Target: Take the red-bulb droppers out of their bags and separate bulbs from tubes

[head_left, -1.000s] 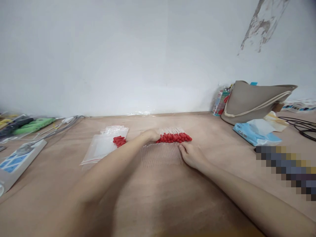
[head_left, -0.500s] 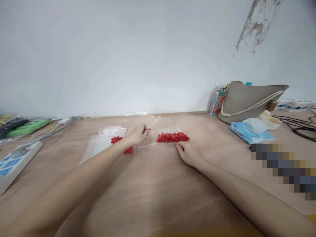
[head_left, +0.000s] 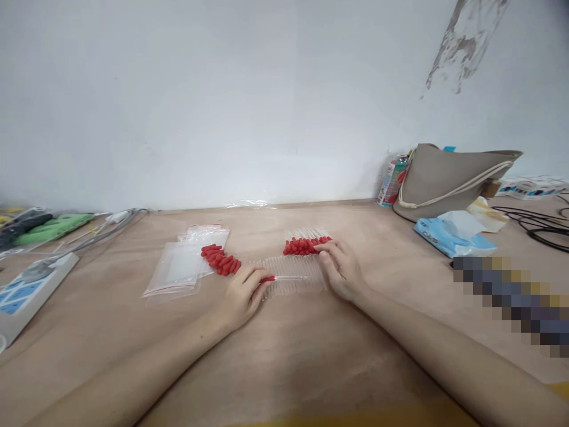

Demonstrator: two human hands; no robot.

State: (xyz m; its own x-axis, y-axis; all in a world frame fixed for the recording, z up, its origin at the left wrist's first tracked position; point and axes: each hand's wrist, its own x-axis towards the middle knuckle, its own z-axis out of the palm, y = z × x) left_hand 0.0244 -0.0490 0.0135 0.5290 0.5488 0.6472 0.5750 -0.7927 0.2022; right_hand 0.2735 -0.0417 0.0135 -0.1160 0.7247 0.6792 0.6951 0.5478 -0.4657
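Head view: left of the row of clear tubes (head_left: pixel 296 267), a red pile (head_left: pixel 219 260) lies partly on bags (head_left: pixel 178 264). At the row's left end, the left hand (head_left: pixel 246 290) pinches a red-ended stick (head_left: pixel 267 279); it tipped up before, now it points right over the row, so picking it up looks done. Behind the row is the red-ended bunch (head_left: pixel 297 246); the right hand (head_left: pixel 344 270), away from the left, now touches its right end, pinching or not, I can't tell

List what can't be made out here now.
All in head view:
- Held stick: red end partly hidden by left hand.
- Red-tipped row: count lost to overlap and right hand.
- Right-side object: masked by pixelation.
- Power strip: cut by left edge.
- Blue pack: lettering too small.
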